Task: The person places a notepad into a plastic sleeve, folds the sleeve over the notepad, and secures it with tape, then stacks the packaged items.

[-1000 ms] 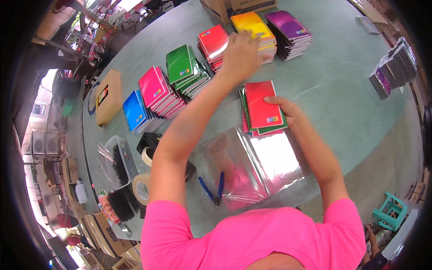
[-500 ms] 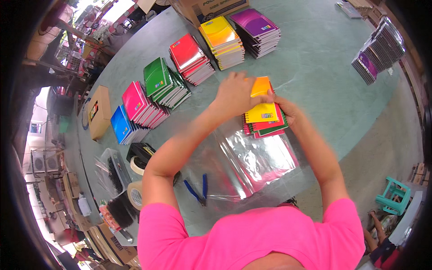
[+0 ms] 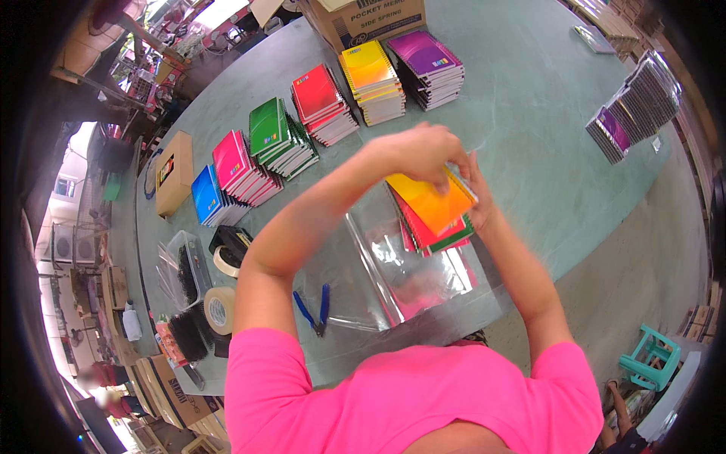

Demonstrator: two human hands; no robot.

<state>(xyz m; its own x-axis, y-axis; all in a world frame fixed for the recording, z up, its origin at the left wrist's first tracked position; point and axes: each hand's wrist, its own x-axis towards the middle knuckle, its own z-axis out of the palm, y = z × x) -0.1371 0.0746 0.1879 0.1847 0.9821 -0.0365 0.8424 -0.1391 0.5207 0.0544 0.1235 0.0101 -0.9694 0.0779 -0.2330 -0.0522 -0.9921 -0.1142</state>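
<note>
My left hand (image 3: 429, 155) bends over the top of a yellow spiral notebook (image 3: 435, 200), its fingers gripping the far edge. My right hand (image 3: 481, 195) holds the right side of the small pile, fingers closed around it. Under the yellow notebook, a red notebook (image 3: 412, 225) and a green notebook (image 3: 463, 236) stick out, fanned unevenly, with a bit of pink at the bottom. The yellow one lies turned at an angle to those below. Beneath the pile, a clear plastic sheet or bag (image 3: 378, 284) lies shiny and creased on the table.
Stacks of blue (image 3: 212, 195), pink (image 3: 236, 163), green (image 3: 268, 125), red (image 3: 316, 91), yellow (image 3: 370, 68) and purple notebooks (image 3: 427, 57) curve across the table. Blue-handled pliers (image 3: 324, 306), tape rolls (image 3: 220, 310) and a cardboard box (image 3: 370, 23) stand around. Wrapped notebooks (image 3: 639, 102) sit far right.
The yellow notebook has been turned to an angle on the pile. My left hand has shifted right and rolled over its far edge; the pile sits slightly lower in view.
</note>
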